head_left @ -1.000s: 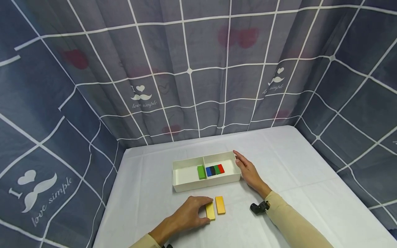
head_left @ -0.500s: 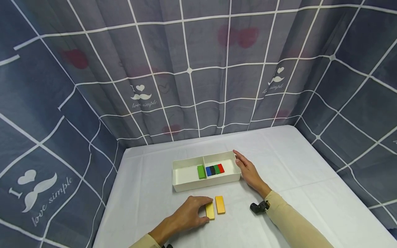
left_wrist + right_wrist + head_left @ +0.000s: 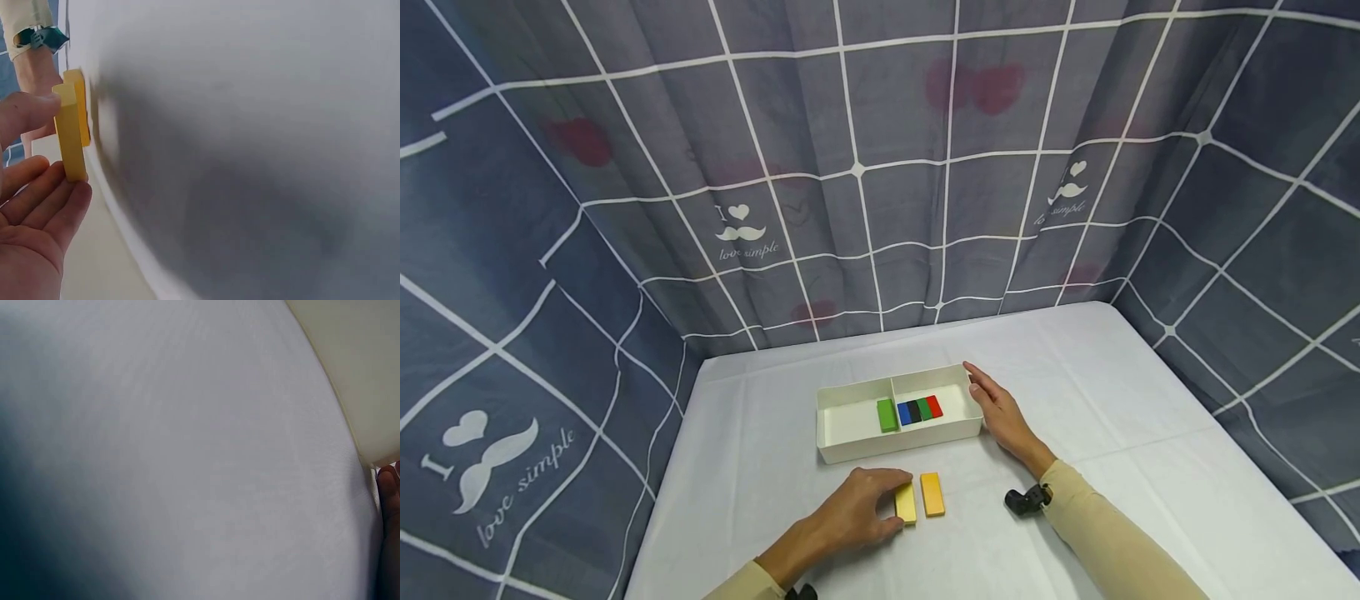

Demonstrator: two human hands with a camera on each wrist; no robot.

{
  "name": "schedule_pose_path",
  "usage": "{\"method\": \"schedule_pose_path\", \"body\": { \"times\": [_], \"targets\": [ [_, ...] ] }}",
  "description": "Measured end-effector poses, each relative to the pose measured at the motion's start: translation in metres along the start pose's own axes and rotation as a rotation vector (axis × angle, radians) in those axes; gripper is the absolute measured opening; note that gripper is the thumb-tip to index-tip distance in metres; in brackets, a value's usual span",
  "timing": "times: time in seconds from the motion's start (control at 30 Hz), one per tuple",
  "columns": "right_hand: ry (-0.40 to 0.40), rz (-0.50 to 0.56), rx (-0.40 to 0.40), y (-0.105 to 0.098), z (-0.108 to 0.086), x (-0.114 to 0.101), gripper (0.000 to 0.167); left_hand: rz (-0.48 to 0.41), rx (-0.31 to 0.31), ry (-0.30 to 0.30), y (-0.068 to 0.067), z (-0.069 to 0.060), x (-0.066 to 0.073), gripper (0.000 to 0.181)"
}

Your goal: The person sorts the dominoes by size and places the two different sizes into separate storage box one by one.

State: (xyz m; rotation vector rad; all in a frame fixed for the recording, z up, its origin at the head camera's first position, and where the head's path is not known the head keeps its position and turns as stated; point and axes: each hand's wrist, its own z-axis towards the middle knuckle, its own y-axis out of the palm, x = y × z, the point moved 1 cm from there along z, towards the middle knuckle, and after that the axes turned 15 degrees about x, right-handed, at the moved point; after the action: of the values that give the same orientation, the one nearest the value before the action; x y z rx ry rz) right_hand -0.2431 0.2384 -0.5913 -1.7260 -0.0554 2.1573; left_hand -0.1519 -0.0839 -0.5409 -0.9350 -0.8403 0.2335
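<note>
In the head view, my left hand [image 3: 853, 510] pinches a pale yellow block [image 3: 906, 505] between thumb and fingers at its two ends. The left wrist view shows this yellow block [image 3: 70, 134] between thumb and fingertips. Just right of it, an orange-yellow block [image 3: 932, 495] lies on the cloth. My right hand [image 3: 1006, 421] touches the right end of a white two-compartment box [image 3: 880, 451], its fingers fairly straight along that end. In the right wrist view only a bit of the right hand [image 3: 389, 494] shows beside the box wall [image 3: 356, 375].
Inside the box's left compartment, a light green block [image 3: 887, 416] lies beside the divider. The right compartment holds a row of blue, black, green and red blocks [image 3: 920, 410]. A white cloth [image 3: 760, 433] covers the table, with grid-patterned curtains [image 3: 895, 208] around it.
My left hand has shifted slightly up and left in the head view, carrying the pale yellow block with it. The right hand and the box stay where they were.
</note>
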Motion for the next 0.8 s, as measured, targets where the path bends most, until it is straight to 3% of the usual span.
{"method": "schedule_pose_path", "body": {
  "times": [0.2, 0.43, 0.8],
  "targets": [
    [0.001, -0.001, -0.001, -0.001, -0.001, -0.002, 0.051, -0.006, 0.027, 0.008, -0.013, 0.007, 0.001, 0.057],
    [-0.005, -0.021, -0.002, 0.001, -0.001, 0.001, 0.051, -0.014, 0.04, -0.026, -0.037, 0.017, 0.005, 0.06],
    [0.008, -0.014, -0.007, 0.0, 0.0, 0.0, 0.051, 0.011, 0.157, -0.012, -0.074, 0.033, 0.001, 0.061]
  ]
}}
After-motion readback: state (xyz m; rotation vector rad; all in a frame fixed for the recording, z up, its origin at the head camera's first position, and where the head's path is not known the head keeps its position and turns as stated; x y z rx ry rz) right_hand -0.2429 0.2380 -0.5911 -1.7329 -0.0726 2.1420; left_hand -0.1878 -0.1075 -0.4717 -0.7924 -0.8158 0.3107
